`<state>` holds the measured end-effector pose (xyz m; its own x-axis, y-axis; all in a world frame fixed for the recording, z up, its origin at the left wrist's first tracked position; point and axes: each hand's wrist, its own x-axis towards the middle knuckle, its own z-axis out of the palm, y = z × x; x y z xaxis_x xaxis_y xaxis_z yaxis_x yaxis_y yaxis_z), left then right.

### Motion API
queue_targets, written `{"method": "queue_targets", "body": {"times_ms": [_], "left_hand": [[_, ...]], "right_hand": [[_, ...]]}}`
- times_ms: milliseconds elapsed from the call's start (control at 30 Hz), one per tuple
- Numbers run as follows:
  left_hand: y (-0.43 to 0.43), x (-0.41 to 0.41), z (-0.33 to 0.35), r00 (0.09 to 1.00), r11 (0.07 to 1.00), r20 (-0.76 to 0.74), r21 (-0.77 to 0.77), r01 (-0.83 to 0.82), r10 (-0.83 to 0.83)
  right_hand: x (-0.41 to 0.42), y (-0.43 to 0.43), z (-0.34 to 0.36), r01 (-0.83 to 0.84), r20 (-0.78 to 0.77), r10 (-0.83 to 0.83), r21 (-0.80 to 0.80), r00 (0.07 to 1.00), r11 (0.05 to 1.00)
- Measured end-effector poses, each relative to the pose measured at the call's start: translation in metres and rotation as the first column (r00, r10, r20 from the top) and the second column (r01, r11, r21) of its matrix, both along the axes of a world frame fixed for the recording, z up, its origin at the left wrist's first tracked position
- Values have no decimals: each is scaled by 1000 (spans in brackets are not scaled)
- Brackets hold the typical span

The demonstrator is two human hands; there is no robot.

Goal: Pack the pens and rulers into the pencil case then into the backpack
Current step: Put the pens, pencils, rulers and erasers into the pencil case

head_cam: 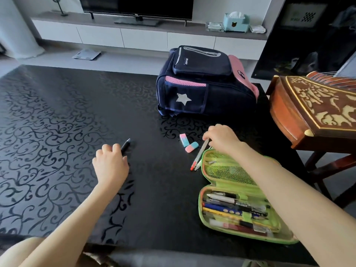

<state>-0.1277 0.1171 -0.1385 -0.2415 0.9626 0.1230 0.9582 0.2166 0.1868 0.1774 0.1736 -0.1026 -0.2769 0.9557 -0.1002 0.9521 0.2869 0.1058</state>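
Tabletop (57, 132) is glossy black w/ a matte scroll-vine pattern; both of my operator's bare forearms reach in over it.

L hand (110, 162): fingers clenched, knuckles up, gripping the near end of a black pen (126, 145); the slim round barrel sticks out past the fingertips, angled away and to the right, tip low at the table surface.

R hand (221, 138): fingertips pinching the top ends of 2 pale pens (200, 155); thin, clear-ish plastic barrels, 1 w/ a red tip; they slant down from the fingers toward me, lower tips at the table, just beside the far-left corner of the pencil case (227, 169).

Pencil case: lime-green fabric, rounded corners, unzipped and lying flat under the R wrist and forearm; far half is a mesh pocket, near half has elastic loops holding approx. 8 stored pens and pencils (235, 207) side by side, black, blue, yellow and red barrels.

2 erasers (187, 143): small rounded blocks, pink-to-blue, soft-looking; they lie just left of the R fingertips, apart from the pale pens, well right of the L fingers.

Backpack (202, 89): navy fabric, pink mesh trim, silver star patch, lying on the table beyond the R fingers, zips look closed.

Carved brown wooden box (317, 105) w/ cream inlay sits right of the R hand, past the table edge.
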Motion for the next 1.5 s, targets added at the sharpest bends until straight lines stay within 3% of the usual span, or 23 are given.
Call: {"method": "queue_targets", "body": {"times_ms": [133, 233, 300, 400, 500, 567, 667, 733, 833, 900, 1033, 1133, 1333, 1433, 1500], "left_hand": [[10, -17, -6, 996, 993, 56, -104, -57, 63], [18, -22, -13, 992, 995, 122, -98, -11, 23], [23, -22, -13, 994, 995, 110, -98, 27, -17], [23, -11, -7, 988, 994, 150, -92, 62, -48], [14, 14, 5, 937, 993, 328, 12, 121, -118], [2, 39, 16, 873, 970, 423, 109, 218, -243], [-29, 76, 30, 720, 856, 464, 247, 454, -516], [-52, 99, 33, 580, 716, 428, 312, 625, -693], [-80, 127, 21, 385, 485, 330, 315, 816, -862], [-92, 142, 10, 328, 393, 260, 265, 880, -908], [-99, 157, -1, 309, 357, 227, 217, 908, -924], [-101, 160, -2, 331, 386, 266, 191, 902, -905], [-106, 159, -3, 359, 453, 341, 252, 855, -868], [-99, 156, 2, 463, 557, 317, 361, 748, -827], [-91, 156, 2, 537, 624, 323, 318, 713, -779]], "right_hand": [[-2, 26, -2, -25, -31, 18, -208, 999, 978], [-1, 36, -1, -132, 39, 145, -235, 989, 963], [3, 37, 1, -241, 111, 263, -181, 958, 953], [14, 28, 10, -391, 163, 382, 21, 910, 920], [33, -4, 29, -330, -1, 338, 210, 941, 920], [48, -43, 38, -175, -192, 208, 174, 959, 969], [73, -109, 35, -39, -331, 54, 55, 942, 998], [89, -149, 25, 32, -355, -34, -12, 934, 999], [105, -182, 8, 142, -376, -156, -65, 913, 988], [110, -192, -1, 196, -399, -208, -70, 893, 978], [107, -191, -8, 224, -500, -250, -113, 829, 968], [98, -187, -9, 196, -518, -244, -146, 820, 970], [91, -183, -9, 102, -420, -161, -159, 893, 982], [92, -176, 3, 63, -353, -118, -163, 928, 985], [88, -163, 17, 88, -395, -130, -123, 910, 989]]}}
